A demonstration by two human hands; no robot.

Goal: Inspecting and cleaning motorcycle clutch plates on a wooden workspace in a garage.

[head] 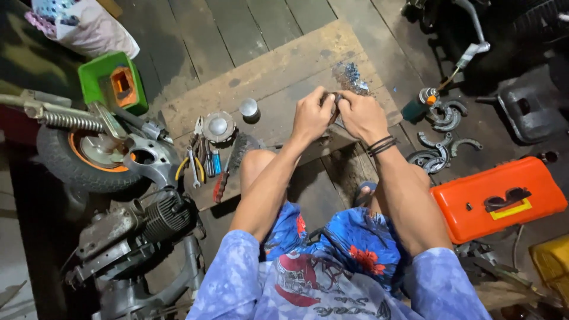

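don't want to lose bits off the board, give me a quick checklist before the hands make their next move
1. Part gripped by both hands: ok. The left hand and right hand meet around a small dark part.
2. What the part is: cannot tell, fingers hide most of it.
3. Part held over the board: ok.
4. Tools within reach: ok. Pliers and a wire brush lie left of the knee.
5. Round cover and small cap set flat on the board: ok.
6. Loose blue bits beside the hands: not ok, scattered near the board edge.
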